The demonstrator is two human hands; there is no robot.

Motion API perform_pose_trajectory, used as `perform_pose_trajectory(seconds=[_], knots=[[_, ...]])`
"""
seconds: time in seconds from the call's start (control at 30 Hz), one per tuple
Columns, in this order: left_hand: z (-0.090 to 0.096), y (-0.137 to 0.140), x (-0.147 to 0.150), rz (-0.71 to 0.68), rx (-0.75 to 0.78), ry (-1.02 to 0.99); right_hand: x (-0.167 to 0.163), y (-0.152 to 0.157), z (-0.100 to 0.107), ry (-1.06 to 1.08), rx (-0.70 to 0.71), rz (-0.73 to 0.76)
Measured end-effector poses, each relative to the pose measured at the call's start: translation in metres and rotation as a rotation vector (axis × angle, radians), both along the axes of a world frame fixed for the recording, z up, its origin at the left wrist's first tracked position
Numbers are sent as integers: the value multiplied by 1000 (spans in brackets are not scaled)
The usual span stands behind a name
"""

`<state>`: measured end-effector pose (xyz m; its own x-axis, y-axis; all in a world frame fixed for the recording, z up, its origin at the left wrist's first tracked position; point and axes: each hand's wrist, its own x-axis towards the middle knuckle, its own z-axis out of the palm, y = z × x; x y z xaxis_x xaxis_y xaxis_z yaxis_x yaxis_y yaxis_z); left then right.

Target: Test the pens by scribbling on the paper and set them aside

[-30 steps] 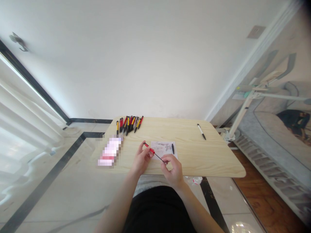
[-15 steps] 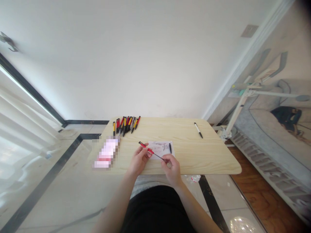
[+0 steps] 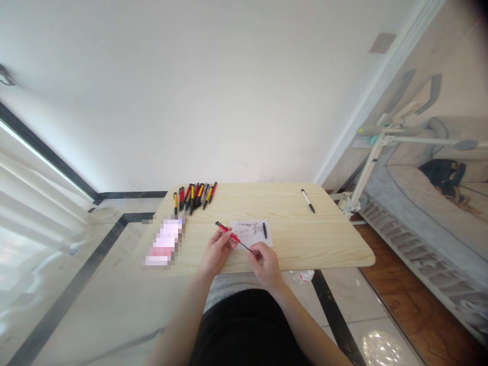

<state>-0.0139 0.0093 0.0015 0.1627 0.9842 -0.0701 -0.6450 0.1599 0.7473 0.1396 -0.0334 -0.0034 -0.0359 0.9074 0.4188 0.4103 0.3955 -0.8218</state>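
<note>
My left hand (image 3: 220, 250) is closed around the red barrel (image 3: 231, 234) of a pen, its black clip end pointing up and left. Out of the barrel's lower end runs a thin dark refill (image 3: 246, 247). The fingers of my right hand (image 3: 264, 262) pinch the far end of that refill. Below both hands lies a printed white card (image 3: 247, 230), partly covered by the left fingers. On the card's right side rests a short black pen grip (image 3: 265, 230), apart from the pen.
Several red, yellow and black pens (image 3: 193, 197) lie in a cluster at the table's back left. A blurred pinkish rectangle (image 3: 165, 241) is at the left edge. One white pen with a black grip (image 3: 308, 201) lies at the right of the wooden table (image 3: 328, 239).
My right hand has come slightly closer to the left, and a shorter length of refill shows between barrel and fingers. The whole view has shifted a little.
</note>
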Motion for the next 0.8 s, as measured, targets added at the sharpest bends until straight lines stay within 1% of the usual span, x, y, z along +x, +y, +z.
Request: perform_pose_trajectory(seconds=[0.4, 0.57, 0.8], knots=[[4, -2, 3, 7, -10, 106, 0, -1, 3, -51, -12, 9], [2, -2, 3, -4, 11, 151, 0, -1, 4, -51, -17, 19], [0, -4, 5, -19, 55, 273, 1, 0, 5, -72, -22, 12]])
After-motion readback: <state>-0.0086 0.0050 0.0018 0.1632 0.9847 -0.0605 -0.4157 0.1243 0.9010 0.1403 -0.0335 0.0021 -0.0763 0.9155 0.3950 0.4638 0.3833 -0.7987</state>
